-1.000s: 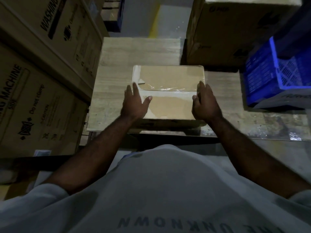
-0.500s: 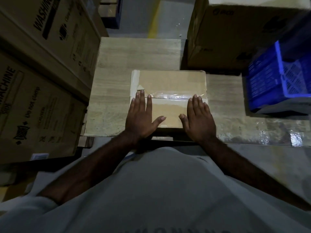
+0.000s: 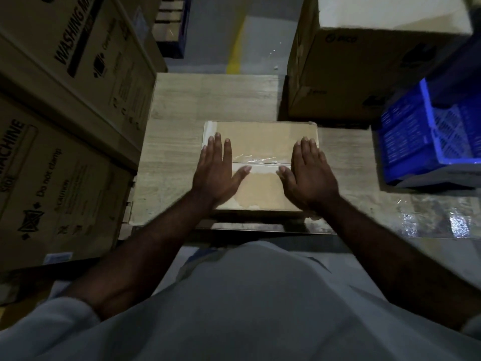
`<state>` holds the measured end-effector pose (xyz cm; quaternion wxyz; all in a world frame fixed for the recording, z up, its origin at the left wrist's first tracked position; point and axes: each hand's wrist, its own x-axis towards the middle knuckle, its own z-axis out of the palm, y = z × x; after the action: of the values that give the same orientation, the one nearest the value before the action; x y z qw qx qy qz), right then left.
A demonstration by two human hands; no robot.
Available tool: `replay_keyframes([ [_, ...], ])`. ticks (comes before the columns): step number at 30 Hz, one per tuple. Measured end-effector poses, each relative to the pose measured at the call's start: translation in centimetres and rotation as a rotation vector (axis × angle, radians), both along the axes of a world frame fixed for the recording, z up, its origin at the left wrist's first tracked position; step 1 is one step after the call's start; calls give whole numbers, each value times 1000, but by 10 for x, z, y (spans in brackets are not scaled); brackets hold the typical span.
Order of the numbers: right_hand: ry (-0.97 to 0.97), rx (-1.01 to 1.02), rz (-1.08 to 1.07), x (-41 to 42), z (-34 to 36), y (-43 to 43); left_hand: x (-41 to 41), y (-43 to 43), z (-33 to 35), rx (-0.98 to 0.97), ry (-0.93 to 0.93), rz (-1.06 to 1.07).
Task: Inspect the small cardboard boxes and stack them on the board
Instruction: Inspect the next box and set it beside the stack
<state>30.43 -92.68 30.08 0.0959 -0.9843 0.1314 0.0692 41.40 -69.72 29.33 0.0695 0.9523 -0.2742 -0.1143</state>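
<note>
The taped small cardboard box [image 3: 263, 139] lies flat on the wooden board [image 3: 208, 100], at its 6 o'clock edge. The left hand [image 3: 216, 173] and right hand [image 3: 309, 175] rest flat on its lid, fingers straight, grasping nothing. A blue crate [image 3: 429, 142] stands at 3 o'clock and washing-machine cartons [image 3: 65, 105] at 9 o'clock.

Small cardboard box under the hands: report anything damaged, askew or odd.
The small cardboard box sits square on the board. Its seam tape is wrinkled, with a pale, ragged-edged strip just below it, possibly torn facing. Left hand and right hand press flat on top. Nothing else stands out.
</note>
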Motion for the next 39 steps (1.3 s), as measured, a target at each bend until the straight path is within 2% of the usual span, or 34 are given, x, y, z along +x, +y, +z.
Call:
replay_keyframes([
  [6, 1, 16, -11, 40, 0, -21, 44, -7, -4, 5, -40, 4],
  [24, -41, 7, -26, 39, -14, -21, 42, -5, -20, -28, -128, 11],
  [26, -27, 70, -64, 34, -8, -19, 36, -4, -13, -47, -74, 61],
  [29, -71, 255, -193, 7, 1, -12, 7, 11, -5, -202, 102, 188],
  [32, -170, 631, -341, -40, -12, -8, -41, 46, -5, -359, 275, 297],
  [34, -243, 868, -355, -73, -23, -3, -66, 70, -9, -400, 346, 285],
  [39, -170, 923, -439, -109, -34, 4, -86, 89, -21, -403, 337, 306],
])
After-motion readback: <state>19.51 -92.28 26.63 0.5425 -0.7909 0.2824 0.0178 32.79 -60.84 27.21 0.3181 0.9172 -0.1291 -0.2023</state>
